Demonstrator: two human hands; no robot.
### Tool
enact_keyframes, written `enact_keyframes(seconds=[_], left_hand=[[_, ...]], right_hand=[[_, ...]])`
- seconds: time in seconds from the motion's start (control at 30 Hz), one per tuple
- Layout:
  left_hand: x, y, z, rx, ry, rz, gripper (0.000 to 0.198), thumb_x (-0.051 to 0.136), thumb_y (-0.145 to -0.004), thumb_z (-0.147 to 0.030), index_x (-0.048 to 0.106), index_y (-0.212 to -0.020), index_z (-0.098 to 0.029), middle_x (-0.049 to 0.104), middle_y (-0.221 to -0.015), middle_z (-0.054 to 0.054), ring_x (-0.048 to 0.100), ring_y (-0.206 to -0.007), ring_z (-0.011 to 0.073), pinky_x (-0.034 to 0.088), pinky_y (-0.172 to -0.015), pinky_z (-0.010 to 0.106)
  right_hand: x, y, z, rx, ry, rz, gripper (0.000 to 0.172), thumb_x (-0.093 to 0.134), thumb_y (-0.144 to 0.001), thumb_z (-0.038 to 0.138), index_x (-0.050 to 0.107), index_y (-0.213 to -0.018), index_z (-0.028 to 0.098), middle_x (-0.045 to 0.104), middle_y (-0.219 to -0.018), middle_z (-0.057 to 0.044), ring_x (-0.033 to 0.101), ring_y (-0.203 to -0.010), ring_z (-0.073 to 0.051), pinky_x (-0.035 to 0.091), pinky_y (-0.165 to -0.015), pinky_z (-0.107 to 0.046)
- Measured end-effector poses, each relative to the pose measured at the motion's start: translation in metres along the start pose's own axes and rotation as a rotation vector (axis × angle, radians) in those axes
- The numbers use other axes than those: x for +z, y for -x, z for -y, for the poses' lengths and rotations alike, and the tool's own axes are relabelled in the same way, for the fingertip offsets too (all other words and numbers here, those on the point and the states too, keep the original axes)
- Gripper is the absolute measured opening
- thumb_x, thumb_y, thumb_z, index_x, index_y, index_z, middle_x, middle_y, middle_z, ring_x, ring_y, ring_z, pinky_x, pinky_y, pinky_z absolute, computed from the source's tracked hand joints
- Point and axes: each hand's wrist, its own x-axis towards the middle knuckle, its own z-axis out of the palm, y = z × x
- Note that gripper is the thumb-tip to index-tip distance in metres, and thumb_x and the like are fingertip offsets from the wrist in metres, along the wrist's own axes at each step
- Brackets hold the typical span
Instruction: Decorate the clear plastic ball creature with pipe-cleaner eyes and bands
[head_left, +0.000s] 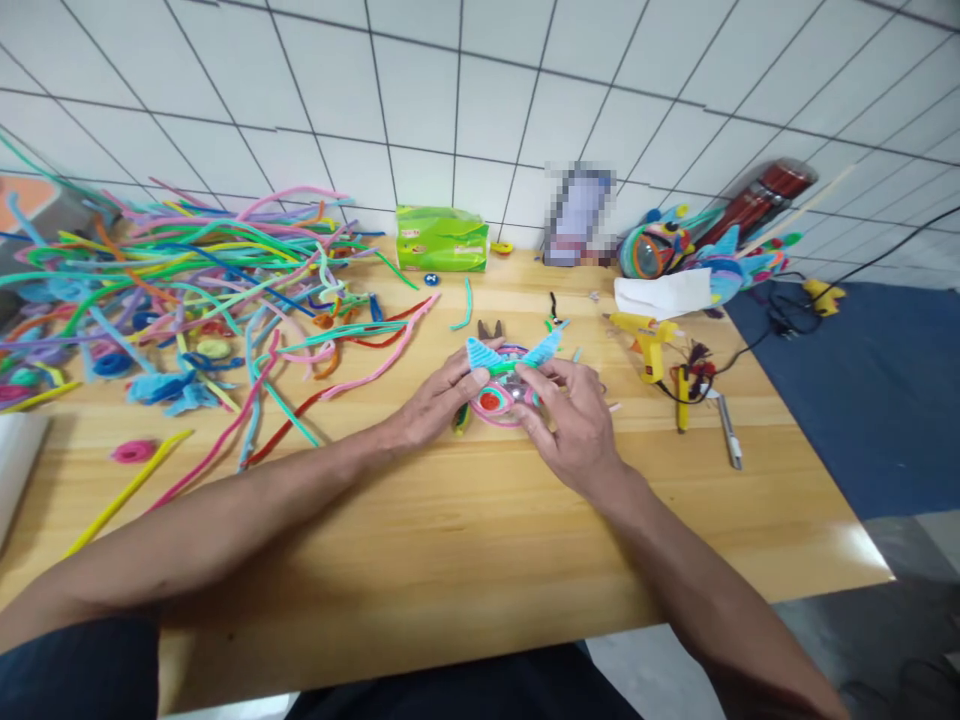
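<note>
A pipe-cleaner animal face [504,412] is held between both hands over the middle of the table. It has two light blue pointed ears, a green strip between them, a pink rim, a red eye and a clear shiny part at the centre. My left hand [442,395] grips its left side, thumb on the front below the ear. On the right side, my right hand [576,420] has thumb and fingers closed on the face, index finger pressed near the green strip. Behind the face, dark plier jaws [490,329] stick out; their handles are mostly hidden.
A big heap of coloured pipe cleaners [187,260] covers the left. A green tissue pack [442,240] stands by the tiled wall. At right lie a yellow glue gun [649,345] with its cord, a utility knife [729,435], finished crafts [652,250] and a red flask [765,200].
</note>
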Motion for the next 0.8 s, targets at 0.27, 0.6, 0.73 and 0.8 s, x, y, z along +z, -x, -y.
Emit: enact_keyframes(seconds=[0.27,0.6,0.73,0.8], left_hand=[[0.009,-0.001,-0.001,0.033,-0.220,0.016,0.111,0.098,-0.071,-0.061,0.048,-0.163,-0.024,0.055,-0.163,0.019,0.058,-0.147,0.0416,0.041,-0.131,0.062],[0.007,-0.005,-0.005,-0.048,-0.172,-0.020,0.103,0.099,-0.073,-0.048,0.044,-0.156,-0.021,0.059,-0.156,0.019,0.064,-0.140,0.0382,0.053,-0.120,0.057],[0.005,-0.004,0.001,-0.076,-0.111,-0.014,0.100,0.101,-0.070,-0.048,0.047,-0.150,-0.022,0.063,-0.151,0.017,0.067,-0.136,0.0372,0.057,-0.116,0.055],[0.004,-0.004,0.004,-0.070,-0.120,-0.025,0.102,0.102,-0.069,-0.049,0.047,-0.150,-0.023,0.064,-0.150,0.016,0.067,-0.135,0.0372,0.056,-0.117,0.055]], right_hand=[[0.003,0.002,-0.017,0.319,-0.425,-0.117,0.035,0.061,-0.109,0.041,0.071,-0.139,0.027,0.079,-0.122,-0.009,0.075,-0.109,-0.025,0.062,-0.098,-0.046],[-0.003,-0.016,-0.070,0.852,-0.753,-0.738,0.021,0.068,-0.094,0.044,0.072,-0.096,0.023,0.073,-0.087,0.000,0.068,-0.076,-0.015,0.054,-0.071,-0.029],[-0.018,-0.016,-0.108,0.962,-0.581,-0.850,0.019,0.056,-0.091,0.040,0.060,-0.081,0.024,0.066,-0.078,0.002,0.066,-0.073,-0.013,0.053,-0.068,-0.026],[-0.028,-0.011,-0.127,0.996,-0.484,-0.845,0.016,0.052,-0.090,0.036,0.057,-0.081,0.025,0.063,-0.078,0.003,0.064,-0.075,-0.013,0.054,-0.071,-0.026]])
